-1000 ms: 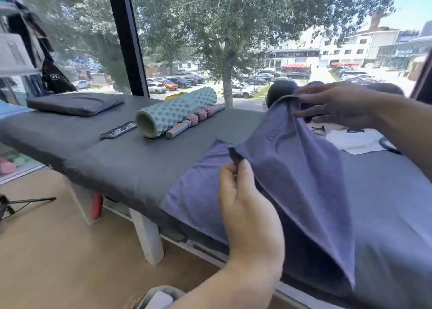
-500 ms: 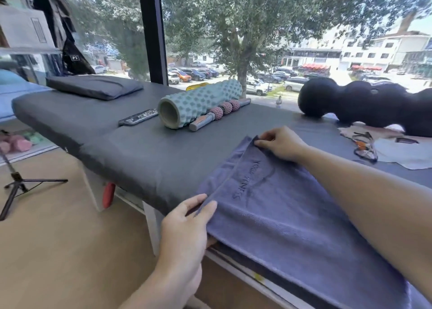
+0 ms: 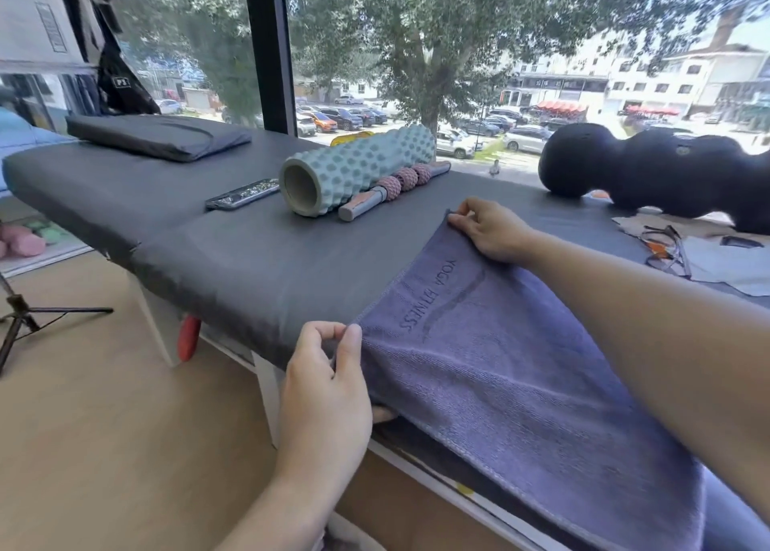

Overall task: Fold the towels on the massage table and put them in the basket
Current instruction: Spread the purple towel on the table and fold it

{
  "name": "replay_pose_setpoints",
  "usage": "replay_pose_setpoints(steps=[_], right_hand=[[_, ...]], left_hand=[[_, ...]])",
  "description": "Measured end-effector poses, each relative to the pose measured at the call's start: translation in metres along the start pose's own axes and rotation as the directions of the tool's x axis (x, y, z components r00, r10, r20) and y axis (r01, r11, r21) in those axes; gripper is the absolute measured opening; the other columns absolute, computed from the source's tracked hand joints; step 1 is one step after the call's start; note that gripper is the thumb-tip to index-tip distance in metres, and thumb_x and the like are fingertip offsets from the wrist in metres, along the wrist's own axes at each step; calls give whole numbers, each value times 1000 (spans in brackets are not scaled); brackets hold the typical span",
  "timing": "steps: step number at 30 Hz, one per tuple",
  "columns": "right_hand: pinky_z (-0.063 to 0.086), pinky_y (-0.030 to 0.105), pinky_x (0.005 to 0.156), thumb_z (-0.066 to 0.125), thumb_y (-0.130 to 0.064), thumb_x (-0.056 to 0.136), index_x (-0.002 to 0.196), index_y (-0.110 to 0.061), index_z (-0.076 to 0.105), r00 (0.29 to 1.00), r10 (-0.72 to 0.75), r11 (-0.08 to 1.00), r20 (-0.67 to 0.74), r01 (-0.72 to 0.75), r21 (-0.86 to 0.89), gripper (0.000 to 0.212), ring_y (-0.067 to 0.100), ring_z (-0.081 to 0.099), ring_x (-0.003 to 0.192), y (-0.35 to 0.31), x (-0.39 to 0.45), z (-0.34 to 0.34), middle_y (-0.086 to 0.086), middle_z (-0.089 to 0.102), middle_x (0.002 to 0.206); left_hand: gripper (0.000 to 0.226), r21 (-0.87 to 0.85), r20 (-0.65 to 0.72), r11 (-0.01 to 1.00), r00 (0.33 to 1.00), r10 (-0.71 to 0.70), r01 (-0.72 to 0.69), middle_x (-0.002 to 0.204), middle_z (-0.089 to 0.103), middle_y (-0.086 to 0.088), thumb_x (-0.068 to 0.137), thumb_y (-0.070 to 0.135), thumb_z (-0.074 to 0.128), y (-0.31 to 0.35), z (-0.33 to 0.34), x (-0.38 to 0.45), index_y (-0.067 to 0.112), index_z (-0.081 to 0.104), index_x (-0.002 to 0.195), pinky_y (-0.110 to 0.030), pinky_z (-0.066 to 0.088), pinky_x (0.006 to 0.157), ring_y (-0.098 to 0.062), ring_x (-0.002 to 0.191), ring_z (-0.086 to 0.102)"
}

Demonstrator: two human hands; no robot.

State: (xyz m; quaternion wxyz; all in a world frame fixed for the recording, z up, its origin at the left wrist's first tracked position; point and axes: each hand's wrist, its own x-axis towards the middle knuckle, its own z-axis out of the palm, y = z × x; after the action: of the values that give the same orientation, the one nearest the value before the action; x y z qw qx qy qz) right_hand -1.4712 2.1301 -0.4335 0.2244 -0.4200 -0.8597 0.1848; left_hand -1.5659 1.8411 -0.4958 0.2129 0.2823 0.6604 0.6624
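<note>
Towel (image 3: 521, 384) lying flat at desk (image 3: 250, 267) near edge | left hand (image 3: 329, 388) pinching near corner, right hand (image 3: 487, 229) pinching far corner | aligning edges squarely, tensioning evenly before creasing.

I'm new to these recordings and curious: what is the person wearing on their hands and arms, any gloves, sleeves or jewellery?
Nothing at all, as far as the view shows. The left hand and right hand are bare, with no gloves, rings or watch visible. Both forearms are uncovered; no sleeve shows in the frame.
</note>
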Motion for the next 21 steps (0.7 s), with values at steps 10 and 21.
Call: replay_pose_setpoints(steps=[10, 21], right_hand=[[38, 29, 73, 61, -39, 97, 93, -22, 62, 997, -14, 996, -76, 7, -89, 17, 26, 58, 92, 9, 7, 25, 1, 63, 91], [39, 35, 78, 52, -45, 100, 99, -19, 60, 1000, -6, 948, -16, 1, -318, 28, 34, 60, 107, -3, 16, 31, 13, 68, 116]], left_hand=[[22, -130, 47, 982, 990, -135, 140, 96, 66, -26, 98, 27, 63, -15, -17, 14, 5, 63, 91, -42, 61, 53, -25, 67, 69], [20, -27, 43, 990, 990, -136, 137, 92, 69, -20, 99, 30, 61, -12, -22, 24, 10, 58, 98, -41, 59, 47, -37, 48, 69]])
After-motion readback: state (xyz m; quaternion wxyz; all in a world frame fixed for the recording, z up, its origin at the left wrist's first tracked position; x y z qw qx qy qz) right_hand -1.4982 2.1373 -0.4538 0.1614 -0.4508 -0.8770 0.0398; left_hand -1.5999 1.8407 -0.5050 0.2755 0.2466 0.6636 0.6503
